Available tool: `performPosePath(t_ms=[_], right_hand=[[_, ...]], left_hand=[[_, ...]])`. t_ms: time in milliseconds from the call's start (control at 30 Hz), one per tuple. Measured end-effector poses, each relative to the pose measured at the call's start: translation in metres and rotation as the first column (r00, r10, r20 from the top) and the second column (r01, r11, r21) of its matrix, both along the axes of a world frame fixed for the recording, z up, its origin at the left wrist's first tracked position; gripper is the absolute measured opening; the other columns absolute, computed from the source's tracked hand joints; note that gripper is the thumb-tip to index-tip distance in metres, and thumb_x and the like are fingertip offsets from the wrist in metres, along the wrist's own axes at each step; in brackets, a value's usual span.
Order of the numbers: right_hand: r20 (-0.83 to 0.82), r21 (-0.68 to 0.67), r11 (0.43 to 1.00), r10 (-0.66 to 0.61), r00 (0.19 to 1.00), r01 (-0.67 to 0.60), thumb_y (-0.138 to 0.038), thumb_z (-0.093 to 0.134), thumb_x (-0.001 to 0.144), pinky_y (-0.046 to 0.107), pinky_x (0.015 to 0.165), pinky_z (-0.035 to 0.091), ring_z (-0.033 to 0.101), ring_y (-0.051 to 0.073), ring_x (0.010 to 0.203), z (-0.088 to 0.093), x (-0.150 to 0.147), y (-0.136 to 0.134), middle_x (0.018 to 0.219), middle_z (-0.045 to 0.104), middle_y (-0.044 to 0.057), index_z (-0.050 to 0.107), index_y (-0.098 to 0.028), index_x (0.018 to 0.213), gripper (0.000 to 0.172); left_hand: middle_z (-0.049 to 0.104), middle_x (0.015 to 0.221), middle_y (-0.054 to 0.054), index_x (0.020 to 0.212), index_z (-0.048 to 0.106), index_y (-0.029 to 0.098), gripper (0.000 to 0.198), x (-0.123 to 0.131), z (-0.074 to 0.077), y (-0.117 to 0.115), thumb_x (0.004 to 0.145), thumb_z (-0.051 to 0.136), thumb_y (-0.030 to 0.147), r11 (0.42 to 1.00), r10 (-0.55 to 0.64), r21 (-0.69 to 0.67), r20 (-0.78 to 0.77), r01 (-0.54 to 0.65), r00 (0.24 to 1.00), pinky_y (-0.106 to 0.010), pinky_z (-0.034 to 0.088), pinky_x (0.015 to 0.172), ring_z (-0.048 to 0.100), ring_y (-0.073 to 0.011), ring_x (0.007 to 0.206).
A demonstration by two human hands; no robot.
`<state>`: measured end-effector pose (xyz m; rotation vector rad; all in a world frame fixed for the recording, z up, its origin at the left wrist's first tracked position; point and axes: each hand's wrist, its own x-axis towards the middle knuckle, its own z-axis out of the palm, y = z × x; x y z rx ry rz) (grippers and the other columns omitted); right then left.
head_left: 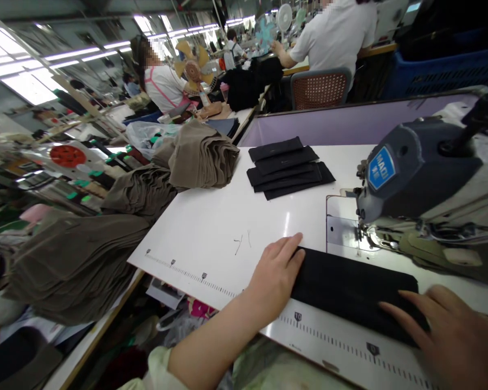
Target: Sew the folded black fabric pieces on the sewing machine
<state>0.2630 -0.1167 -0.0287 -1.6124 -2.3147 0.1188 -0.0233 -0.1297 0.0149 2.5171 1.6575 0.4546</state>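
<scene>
I have my left hand [274,273] flat and open on the left end of a folded black cloth [352,290]; my right hand [451,330] rests open on its right end. It looks light, limp and easily shifted, best held by the ends. It lies on a smooth white table [211,227] before the sewing machine [423,184], in a crowded workshop.

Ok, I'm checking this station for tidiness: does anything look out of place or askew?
Little stands out. A few loose thread bits lie on the white table, and the black pieces are stacked fanned, not squared. Both hands, left hand and right hand, lie flat on the black fabric strip.
</scene>
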Motion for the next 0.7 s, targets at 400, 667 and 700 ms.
performPosePath(t_ms=[400, 667, 700], right_hand=[[0.102, 0.201, 0.901, 0.372, 0.923, -0.385, -0.017, 0.035, 0.088, 0.042, 0.090, 0.046, 0.056, 0.023, 0.105, 0.022, -0.061, 0.004, 0.113, 0.061, 0.012, 0.065, -0.015, 0.101, 0.033], [0.102, 0.190, 0.927, 0.309, 0.946, -0.323, -0.039, 0.047, 0.088, 0.047, 0.099, 0.038, 0.048, 0.027, 0.115, 0.014, -0.071, -0.006, 0.123, 0.055, 0.014, 0.054, -0.012, 0.122, 0.045], [0.109, 0.185, 0.930, 0.300, 0.948, -0.316, -0.038, 0.048, 0.087, 0.048, 0.100, 0.036, 0.045, 0.027, 0.118, 0.012, -0.071, -0.007, 0.126, 0.053, 0.014, 0.052, -0.012, 0.124, 0.045]], left_hand=[[0.059, 0.097, -0.014, 0.093, 0.063, 0.007, 0.028, 0.048, 0.010, 0.017, 0.089, 0.052, 0.032, 0.983, -0.177, -0.080, -0.214, 0.164, 0.960, -0.040, 0.051, 0.080, 0.057, -0.0277, 0.093], [0.058, 0.114, -0.025, 0.112, 0.052, -0.007, 0.039, 0.048, -0.016, 0.007, 0.094, 0.030, 0.019, 0.952, -0.248, 0.134, -0.190, 0.275, 0.950, -0.043, 0.042, 0.097, 0.051, -0.0321, 0.114], [0.057, 0.116, -0.025, 0.115, 0.050, -0.007, 0.040, 0.047, -0.016, 0.006, 0.094, 0.030, 0.019, 0.955, -0.248, 0.119, -0.182, 0.272, 0.951, -0.044, 0.041, 0.098, 0.050, -0.0323, 0.116]])
